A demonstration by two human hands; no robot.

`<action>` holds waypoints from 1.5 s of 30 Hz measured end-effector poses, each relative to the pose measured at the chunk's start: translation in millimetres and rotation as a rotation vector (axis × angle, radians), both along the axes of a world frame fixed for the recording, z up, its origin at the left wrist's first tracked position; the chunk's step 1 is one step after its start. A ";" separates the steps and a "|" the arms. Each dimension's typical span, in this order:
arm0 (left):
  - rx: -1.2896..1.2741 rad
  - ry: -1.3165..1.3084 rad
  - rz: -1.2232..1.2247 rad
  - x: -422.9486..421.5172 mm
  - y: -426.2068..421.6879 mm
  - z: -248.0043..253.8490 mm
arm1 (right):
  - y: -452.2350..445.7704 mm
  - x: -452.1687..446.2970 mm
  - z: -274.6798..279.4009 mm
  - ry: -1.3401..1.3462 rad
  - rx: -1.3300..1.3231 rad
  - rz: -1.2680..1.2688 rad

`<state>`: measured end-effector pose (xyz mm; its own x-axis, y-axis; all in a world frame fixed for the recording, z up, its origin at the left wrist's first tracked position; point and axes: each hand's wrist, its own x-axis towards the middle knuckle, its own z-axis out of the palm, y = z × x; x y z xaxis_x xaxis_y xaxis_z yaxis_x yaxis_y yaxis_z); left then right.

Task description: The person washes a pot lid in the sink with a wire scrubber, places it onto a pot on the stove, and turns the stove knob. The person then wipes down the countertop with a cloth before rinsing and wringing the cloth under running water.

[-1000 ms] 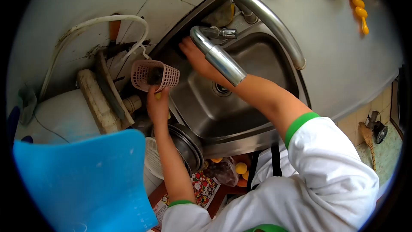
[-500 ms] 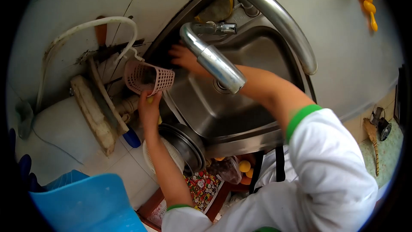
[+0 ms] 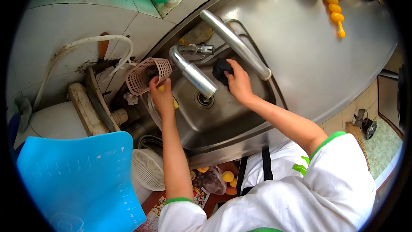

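left hand [image 3: 162,98]: fingers curled closed on near side of pink basket [image 3: 137,78]; yellow piece [image 3: 175,103] showing beside palm, whether gripped too, cannot tell.
basket: tilted, held up by left edge of sink [image 3: 234,114]; dark stuff inside, too shadowed to name.
right hand [image 3: 238,84]: partly closed, gripping dark lump [image 3: 221,71].
dark lump: held over far right part of sink, between short spout [image 3: 200,81] and tall spout [image 3: 235,44].
blue sheet [image 3: 73,176]: at lower left, bearing pale ruler-like ticks and small triangles; letters perhaps "cm", numerals too faint to read.
printed sheet [image 3: 200,195]: below sink, brightly patterned; wording too small to read.
white clothing [image 3: 279,197]: marked with green shapes near lap, partly hidden, not readable.
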<state>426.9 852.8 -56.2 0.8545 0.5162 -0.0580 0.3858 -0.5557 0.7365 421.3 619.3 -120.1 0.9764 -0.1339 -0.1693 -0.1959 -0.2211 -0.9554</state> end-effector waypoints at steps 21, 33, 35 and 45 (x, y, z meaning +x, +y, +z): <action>-0.622 0.122 0.424 -142.5 -99.9 -25.7 | -108.1 147.2 46.9 -0.356 -0.149 0.035; -1.752 0.028 0.504 -137.9 -116.9 0.8 | -119.7 -9.8 30.4 -0.540 -0.544 0.527; -1.804 0.020 0.643 -123.6 -130.5 11.5 | -132.9 -39.5 42.8 -0.368 -0.484 0.544; -1.616 0.086 0.517 -116.1 -140.9 15.7 | -167.7 -111.5 93.9 0.201 0.008 0.160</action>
<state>310.7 711.9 -40.4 0.5954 0.0911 -0.7983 0.3386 0.8725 0.3522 309.8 451.6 -26.3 0.9319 0.0219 -0.3622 -0.3448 -0.2570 -0.9028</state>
